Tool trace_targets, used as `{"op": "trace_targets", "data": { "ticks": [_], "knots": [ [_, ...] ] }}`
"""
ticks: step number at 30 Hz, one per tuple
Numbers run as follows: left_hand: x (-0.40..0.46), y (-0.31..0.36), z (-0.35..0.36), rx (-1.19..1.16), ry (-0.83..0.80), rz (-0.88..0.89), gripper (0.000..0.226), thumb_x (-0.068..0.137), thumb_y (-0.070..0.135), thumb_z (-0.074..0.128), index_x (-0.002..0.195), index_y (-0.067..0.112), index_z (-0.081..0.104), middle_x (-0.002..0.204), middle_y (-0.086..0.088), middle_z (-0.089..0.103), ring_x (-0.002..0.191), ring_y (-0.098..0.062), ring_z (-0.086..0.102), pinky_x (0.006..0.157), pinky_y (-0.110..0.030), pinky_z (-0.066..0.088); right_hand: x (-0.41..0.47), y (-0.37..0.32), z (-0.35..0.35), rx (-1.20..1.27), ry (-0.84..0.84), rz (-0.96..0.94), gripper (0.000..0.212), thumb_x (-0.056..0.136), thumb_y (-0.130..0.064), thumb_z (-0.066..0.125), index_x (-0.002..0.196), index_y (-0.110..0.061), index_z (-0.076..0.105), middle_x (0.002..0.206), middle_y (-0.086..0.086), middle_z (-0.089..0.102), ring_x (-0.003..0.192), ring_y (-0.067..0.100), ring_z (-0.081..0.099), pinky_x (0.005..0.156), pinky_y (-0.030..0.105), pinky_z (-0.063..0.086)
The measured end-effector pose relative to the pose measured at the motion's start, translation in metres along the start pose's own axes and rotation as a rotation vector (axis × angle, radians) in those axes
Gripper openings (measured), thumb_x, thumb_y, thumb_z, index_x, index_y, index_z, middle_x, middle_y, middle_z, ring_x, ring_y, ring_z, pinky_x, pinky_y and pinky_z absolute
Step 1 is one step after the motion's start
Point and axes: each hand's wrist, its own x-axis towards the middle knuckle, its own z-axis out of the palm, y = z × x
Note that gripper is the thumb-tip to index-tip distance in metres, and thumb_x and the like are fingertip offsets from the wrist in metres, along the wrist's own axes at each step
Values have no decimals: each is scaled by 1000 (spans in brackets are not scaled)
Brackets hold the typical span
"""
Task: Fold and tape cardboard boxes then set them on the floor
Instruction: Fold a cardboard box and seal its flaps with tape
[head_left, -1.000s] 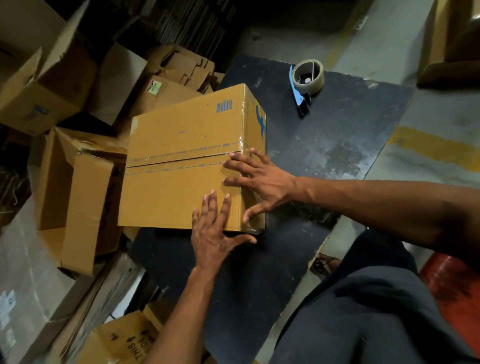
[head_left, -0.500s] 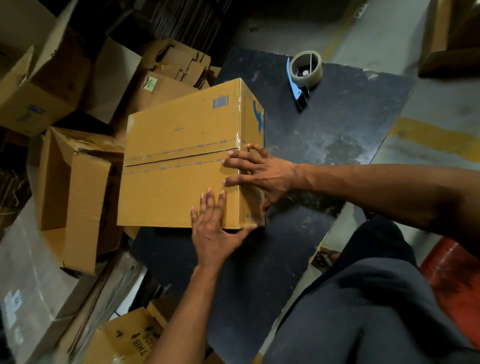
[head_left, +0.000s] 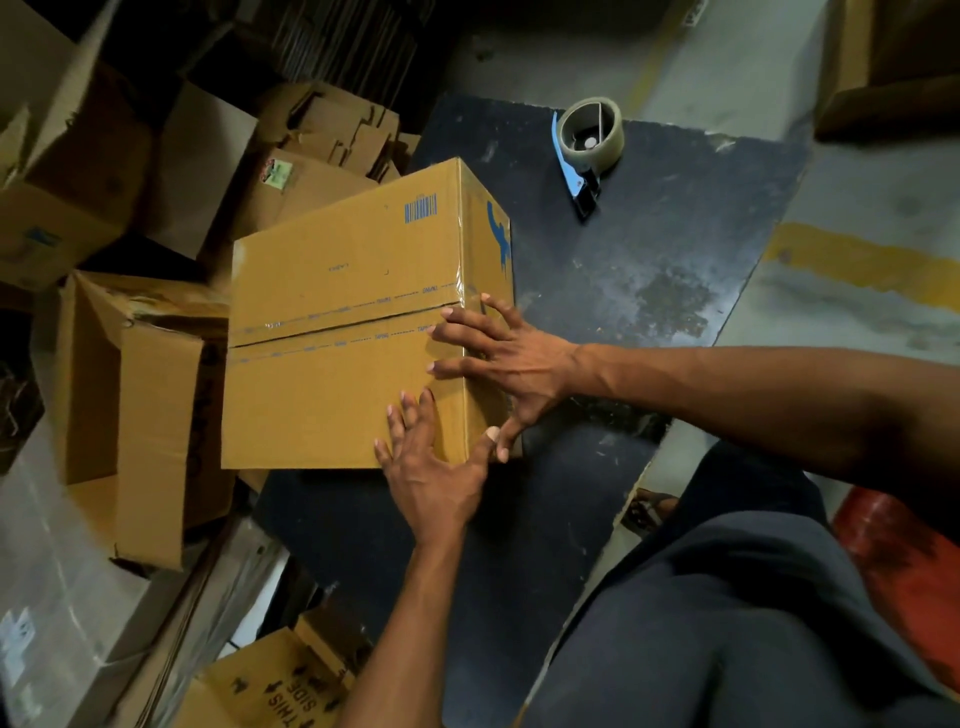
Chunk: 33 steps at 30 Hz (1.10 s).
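A: Pressing down on the taped box with both hands, fingers straight. Left hand lies flat on the near right corner of the top face, thumb hooked over the edge toward the side wall. Right hand spreads across the top's right edge where the tape strip turns down over the side; fingers splayed, nothing grasped by either hand

B: Where does the box sit?

A: On the dark desk, at its left edge, with part of the box overhanging toward the pile of open cartons on the floor. Top flaps are closed and meet along a centre seam; clear tape runs along that seam

B: Tape dispenser?

A: Tape dispenser stands on the far part of the desk, well apart from both hands, untouched

B: Step in hand?

A: Judged: smoothing the tape end down at the right edge, so the taping of this face looks about finished. Whether the underside is taped cannot be told from this view

B: Next move?

A: Judged: setting the box on the floor. That calls for both hands to shift from flat pressing to a grip on opposite sides, then a lift off the desk. Floor space on the left is crowded with cartons, so a landing spot needs picking first
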Motion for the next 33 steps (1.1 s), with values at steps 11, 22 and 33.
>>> {"op": "trace_targets", "data": {
  "ticks": [11, 22, 33],
  "knots": [
    [-2, -41, -6, 231, -97, 386, 89, 93, 86, 25, 165, 35, 13, 174, -5, 9, 161, -23, 6, 125, -56, 5, 2, -4, 6, 4, 31, 47, 131, 57, -105, 46, 161, -28, 26, 170, 17, 10, 158, 39, -3, 118, 74, 3],
    [-8, -34, 15, 195, 76, 362, 66, 108, 60, 21, 162, 24, 31, 171, -13, 22, 159, -30, 16, 121, -70, 12, 2, -9, 6, 98, 141, 44, 96, 77, -93, 48, 151, -32, 42, 168, 13, 20, 158, 36, 3, 117, 72, 9],
    [-4, -7, 16, -284, 217, 21, 45, 103, 46, 39, 137, 30, 63, 155, 5, 51, 150, -10, 36, 127, -53, 12, 0, -19, 3, 105, 156, 95, 96, 77, -94, 46, 148, -31, 48, 167, 13, 24, 158, 33, 5, 118, 68, 16]
  ]
}}
